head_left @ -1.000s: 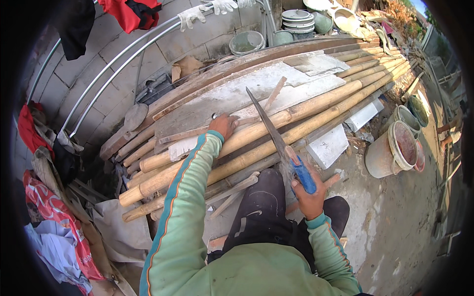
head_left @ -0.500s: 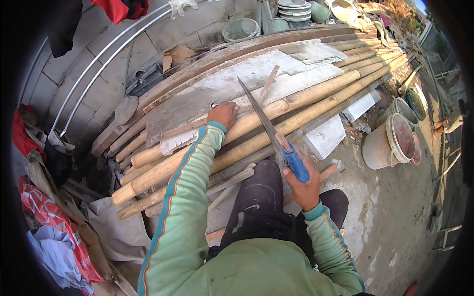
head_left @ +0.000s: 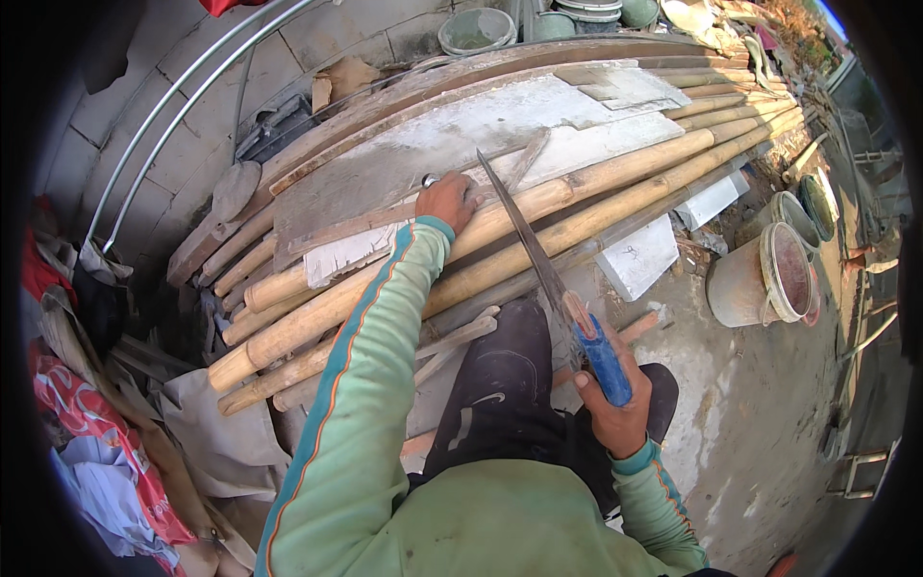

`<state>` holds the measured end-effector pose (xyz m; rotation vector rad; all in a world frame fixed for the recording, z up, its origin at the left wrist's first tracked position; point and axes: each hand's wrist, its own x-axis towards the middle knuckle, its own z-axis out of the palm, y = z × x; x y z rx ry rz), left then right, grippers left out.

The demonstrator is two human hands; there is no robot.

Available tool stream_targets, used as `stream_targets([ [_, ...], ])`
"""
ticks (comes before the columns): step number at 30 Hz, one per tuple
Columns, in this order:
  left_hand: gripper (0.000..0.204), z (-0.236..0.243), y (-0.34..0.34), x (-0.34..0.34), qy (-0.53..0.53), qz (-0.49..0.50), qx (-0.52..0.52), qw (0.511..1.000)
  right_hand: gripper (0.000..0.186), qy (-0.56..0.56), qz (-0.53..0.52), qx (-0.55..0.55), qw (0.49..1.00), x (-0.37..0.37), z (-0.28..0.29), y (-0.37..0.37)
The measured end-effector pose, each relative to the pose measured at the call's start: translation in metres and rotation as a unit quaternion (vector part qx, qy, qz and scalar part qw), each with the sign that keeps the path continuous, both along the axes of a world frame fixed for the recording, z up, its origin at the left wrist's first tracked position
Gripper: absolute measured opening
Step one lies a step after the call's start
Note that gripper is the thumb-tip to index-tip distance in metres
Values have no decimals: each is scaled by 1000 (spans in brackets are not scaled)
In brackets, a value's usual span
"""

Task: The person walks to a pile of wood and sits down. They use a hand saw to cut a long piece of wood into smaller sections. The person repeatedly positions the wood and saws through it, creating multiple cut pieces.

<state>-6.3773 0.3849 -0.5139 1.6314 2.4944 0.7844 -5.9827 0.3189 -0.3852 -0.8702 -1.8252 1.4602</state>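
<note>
My right hand [head_left: 615, 399] grips the blue handle of a hand saw [head_left: 527, 236]. Its long, narrowing blade points away from me and crosses above the bamboo poles [head_left: 577, 183]. My left hand [head_left: 448, 201] is closed over a thin wooden strip [head_left: 356, 228] that lies along the top of the pile, left of the blade. Part of the strip is hidden under my fingers. A small shiny metal thing shows beside that hand, too small to name. Past the blade, a short piece of wood [head_left: 529, 159] slants over a pale, worn board [head_left: 433, 125].
White blocks [head_left: 638, 258] sit on the concrete floor under the poles. Buckets [head_left: 760, 279] stand at the right. Curved metal tubes [head_left: 178, 120] lean on the block wall at the left, near a heap of cloth [head_left: 101, 452]. A basin [head_left: 477, 32] stands behind the pile.
The saw has come back toward me and to the right with my right hand. My left hand keeps its hold on the strip. The whole view has shifted slightly.
</note>
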Motion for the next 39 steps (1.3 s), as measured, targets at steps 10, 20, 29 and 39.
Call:
stream_targets([
  [10,38,5,4,6,5,6,9,1000,57,22,-42,-45,998,-69,-28,27],
  [20,36,6,-3,-9,28,-50,-23,998,59,26,-57,-6,998,-33,-35,8],
  [29,30,5,-3,-1,100,-32,-2,995,61,25,-35,-23,999,-24,-15,4],
  [39,43,-1,4,-4,21,-7,66,998,61,-16,-28,-6,999,-12,-14,10],
])
